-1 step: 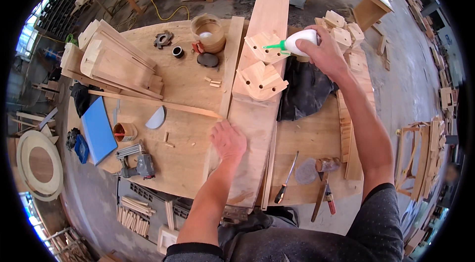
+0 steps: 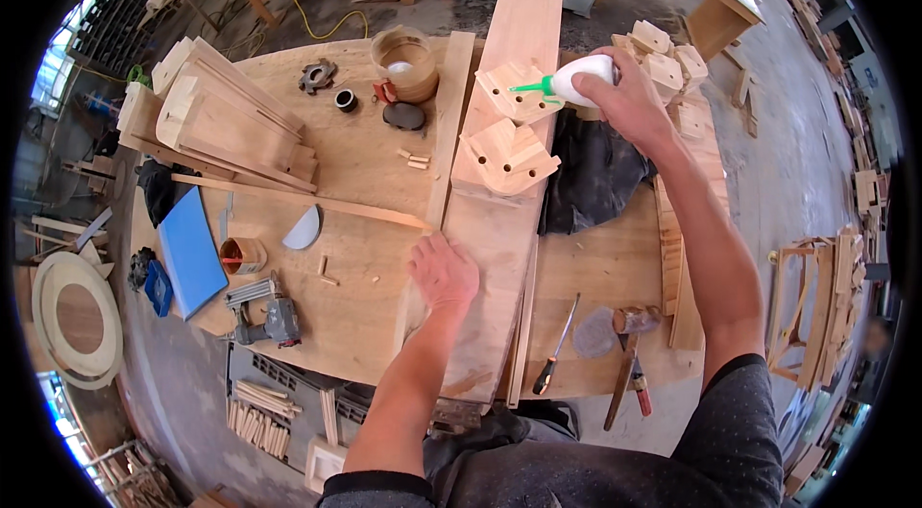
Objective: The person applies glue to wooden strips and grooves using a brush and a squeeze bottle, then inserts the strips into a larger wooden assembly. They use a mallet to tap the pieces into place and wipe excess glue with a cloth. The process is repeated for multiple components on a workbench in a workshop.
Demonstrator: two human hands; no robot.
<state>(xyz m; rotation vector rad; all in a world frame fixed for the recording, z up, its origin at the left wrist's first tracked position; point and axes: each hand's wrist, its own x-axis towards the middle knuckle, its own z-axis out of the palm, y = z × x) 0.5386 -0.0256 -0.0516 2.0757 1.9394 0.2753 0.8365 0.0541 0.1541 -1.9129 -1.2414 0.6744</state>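
Observation:
My right hand (image 2: 629, 100) is closed around a white squeeze glue bottle (image 2: 584, 81) with a green nozzle. The bottle is tilted to the left, and its tip is over the farther of two angled wooden blocks (image 2: 519, 103) with drilled holes. A second, similar holed block (image 2: 507, 157) lies just nearer. Both rest on a long wooden board (image 2: 495, 268) that runs away from me. Lower on that board, my left hand (image 2: 444, 273) presses at its left edge with bent fingers. Its fingertips are partly hidden, close to the end of a thin wooden strip (image 2: 355, 208).
Shaped wooden pieces (image 2: 235, 119) are stacked on the left of the workbench (image 2: 365, 302). A nail gun (image 2: 269, 316), a blue sheet (image 2: 192, 254) and a tub (image 2: 403, 66) also lie there. On the right are a black cloth (image 2: 591, 172), a screwdriver (image 2: 557, 345) and a hammer (image 2: 629, 335).

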